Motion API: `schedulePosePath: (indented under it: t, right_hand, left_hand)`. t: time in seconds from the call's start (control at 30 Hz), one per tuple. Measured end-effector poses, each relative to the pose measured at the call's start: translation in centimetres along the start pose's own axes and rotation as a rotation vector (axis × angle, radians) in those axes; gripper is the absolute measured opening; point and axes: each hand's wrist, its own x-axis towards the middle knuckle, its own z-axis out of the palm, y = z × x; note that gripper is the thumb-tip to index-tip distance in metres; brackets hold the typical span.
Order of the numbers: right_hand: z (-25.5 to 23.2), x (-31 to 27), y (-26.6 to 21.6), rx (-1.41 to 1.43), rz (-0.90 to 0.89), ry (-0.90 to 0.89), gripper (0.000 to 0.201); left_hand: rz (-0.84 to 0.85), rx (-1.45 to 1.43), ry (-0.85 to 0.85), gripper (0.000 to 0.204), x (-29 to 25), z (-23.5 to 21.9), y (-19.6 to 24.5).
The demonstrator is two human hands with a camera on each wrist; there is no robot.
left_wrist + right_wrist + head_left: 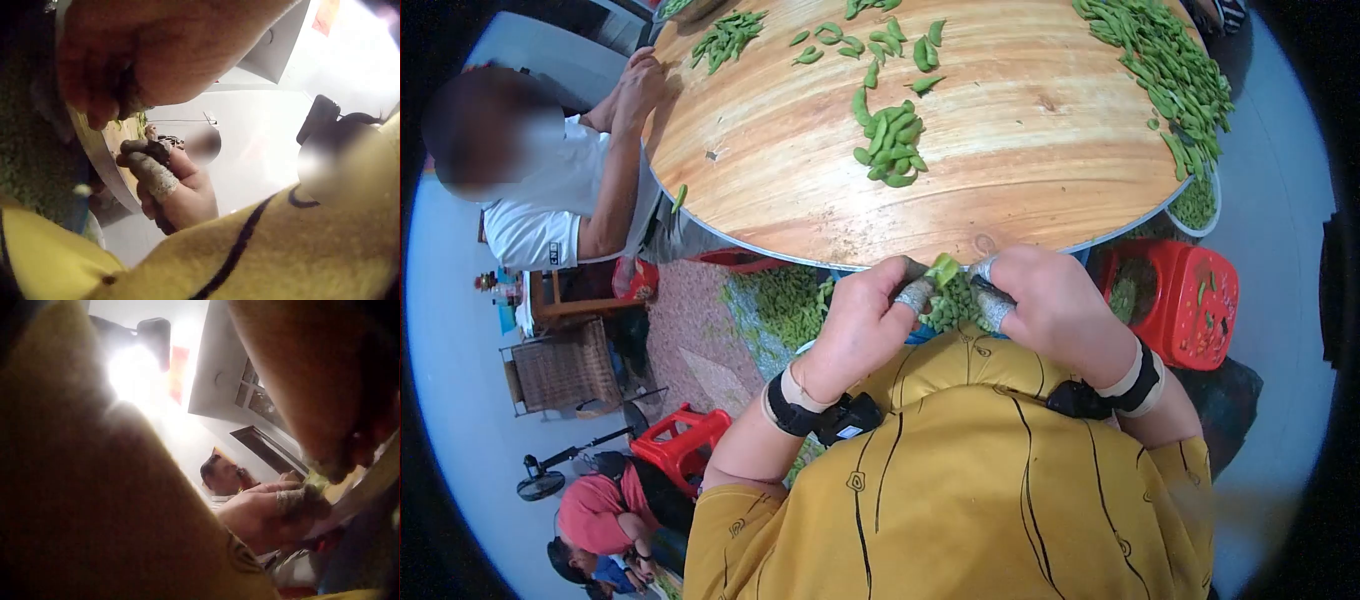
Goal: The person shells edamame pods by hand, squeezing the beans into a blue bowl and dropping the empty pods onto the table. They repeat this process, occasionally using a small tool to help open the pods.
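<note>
Pinching a green pod (943,270) at the near edge of the table (1020,170), the left hand (865,308) faces the right hand (1052,298), whose hold on anything cannot be told. Beans (945,314) lie below that edge, presumably where loosened ones fall; a pile of pods (892,148) rests on the table, likely for easy reach.

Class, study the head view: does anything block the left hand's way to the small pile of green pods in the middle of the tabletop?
Nothing visible does. Between the left hand and the pile of pods lie only the near edge and specked wood of the tabletop, though the hand is occupied with a pod.
</note>
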Motion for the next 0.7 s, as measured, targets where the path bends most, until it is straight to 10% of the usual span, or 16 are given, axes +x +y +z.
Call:
schedulePosePath:
  t: [0.27,0.37,0.43,0.6,0.7]
  right_hand:
    - [0.0,0.9,-0.4,0.102,-0.098,0.083,0.015]
    - [-0.9,1.0,-0.2,0.274,0.064,-0.041,0.013]
    - [-2.6,1.3,-1.6,0.769,0.525,-0.283,0.016]
    - [-1.4,1.4,-0.2,0.691,0.309,-0.326,0.022]
    - [-1.1,2.6,0.0,0.337,0.021,-0.313,0.021]
  left_hand:
    - [0.374,0.224,0.077,0.006,0.0,0.4,1.1]
    - [0.504,0.147,-0.035,0.004,0.0,0.1,1.5]
    - [0.558,0.076,-0.051,0.005,-0.1,0.2,1.7]
    - [0.403,-0.128,-0.28,0.011,-0.6,-2.0,0.8]
    - [0.393,0.376,-0.276,0.016,-2.1,-5.2,-1.0]
